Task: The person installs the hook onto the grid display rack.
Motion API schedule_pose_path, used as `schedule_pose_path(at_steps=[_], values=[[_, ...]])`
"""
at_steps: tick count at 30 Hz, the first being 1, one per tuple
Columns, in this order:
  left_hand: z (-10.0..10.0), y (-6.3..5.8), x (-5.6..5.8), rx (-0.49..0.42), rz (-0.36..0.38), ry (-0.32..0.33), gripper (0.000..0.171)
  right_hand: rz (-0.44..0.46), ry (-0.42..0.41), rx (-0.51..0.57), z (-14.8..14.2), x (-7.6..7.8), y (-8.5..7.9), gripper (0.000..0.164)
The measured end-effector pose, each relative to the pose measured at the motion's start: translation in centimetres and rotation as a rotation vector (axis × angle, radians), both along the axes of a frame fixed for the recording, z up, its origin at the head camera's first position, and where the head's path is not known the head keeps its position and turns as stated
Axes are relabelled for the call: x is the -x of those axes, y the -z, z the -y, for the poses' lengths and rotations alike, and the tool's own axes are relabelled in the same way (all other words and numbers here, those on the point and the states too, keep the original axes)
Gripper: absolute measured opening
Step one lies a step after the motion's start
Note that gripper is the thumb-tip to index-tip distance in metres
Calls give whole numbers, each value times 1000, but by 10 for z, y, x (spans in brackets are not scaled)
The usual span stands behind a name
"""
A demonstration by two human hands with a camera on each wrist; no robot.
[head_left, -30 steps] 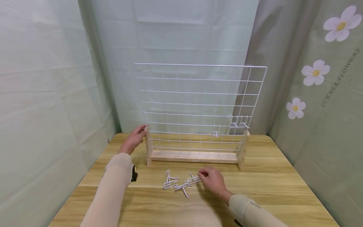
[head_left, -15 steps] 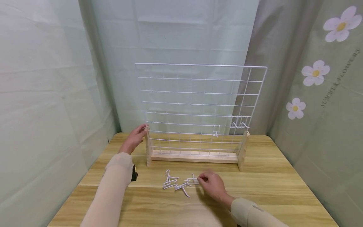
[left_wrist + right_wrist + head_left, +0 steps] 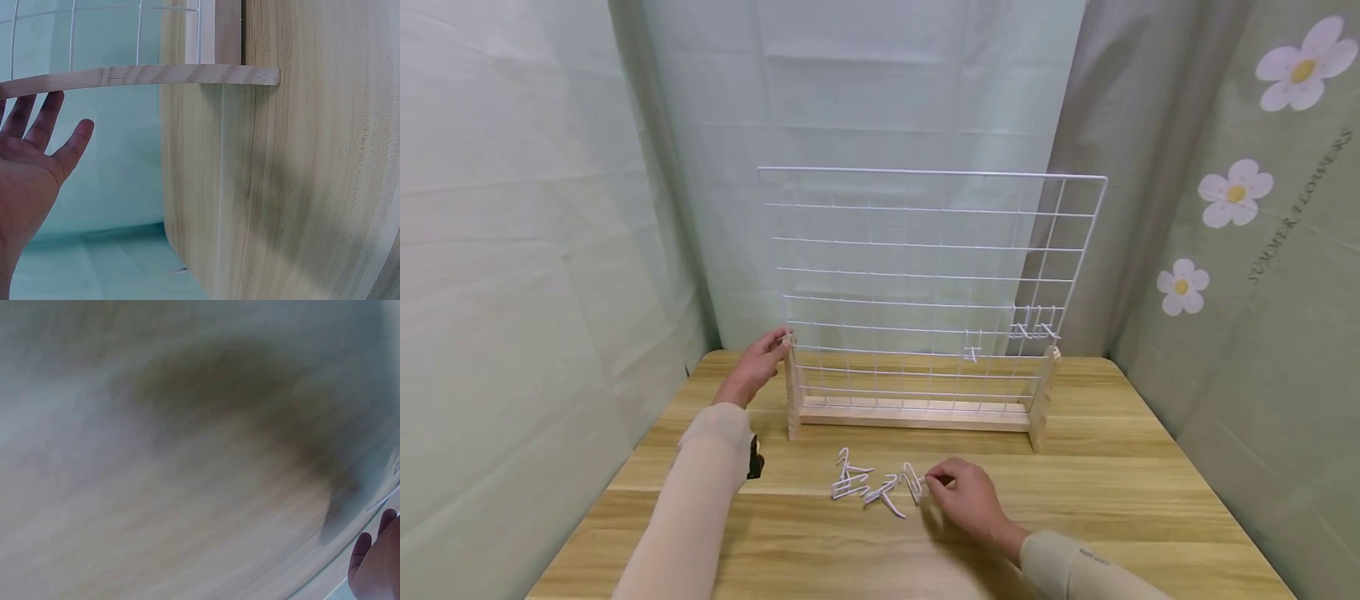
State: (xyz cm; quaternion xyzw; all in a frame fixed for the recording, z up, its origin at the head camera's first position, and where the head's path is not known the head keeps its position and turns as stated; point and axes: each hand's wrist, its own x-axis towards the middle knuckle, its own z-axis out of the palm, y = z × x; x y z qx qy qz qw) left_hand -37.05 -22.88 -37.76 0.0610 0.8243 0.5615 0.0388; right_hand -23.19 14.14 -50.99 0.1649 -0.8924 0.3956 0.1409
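My left hand [image 3: 754, 367] touches the left wooden upright [image 3: 156, 75] of a white wire grid rack [image 3: 925, 272]. In the left wrist view its fingers reach to the wood from outside, fairly straight, with the thumb apart. Above the table, my right hand [image 3: 967, 497] pinches a white wire hook [image 3: 912, 482] between thumb and fingertips. Just left of it, several similar white hooks [image 3: 850, 482] lie in a loose cluster in front of the rack. The right wrist view is heavily blurred; only part of the right hand [image 3: 377, 562] shows at its lower right.
Two white hooks [image 3: 1033, 325] hang close together at the grid's right side, and another [image 3: 973, 348] hangs lower, towards the middle. The rack stands on a wooden base [image 3: 917, 417] on the wood-grain table [image 3: 1135, 500]. Pale curtains [image 3: 865, 100] enclose the table.
My right hand has turned the pinched hook from lying across to more upright and drawn it apart from the cluster. One remaining hook shifted slightly. The left hand has stayed put.
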Motion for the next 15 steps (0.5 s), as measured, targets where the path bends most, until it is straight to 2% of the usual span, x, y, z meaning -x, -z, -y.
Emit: schedule_pose_path(at_steps=[4,9,15], values=[[0,-1,-1,1,2,-7,55,7,-13,0,-7,9,0,4],[0,-1,-1,1,2,-2,55,80,-106,28,-14,18,-2,10],[1,-1,1,-4,1,2,55,149,-176,21,-20,25,-4,13]])
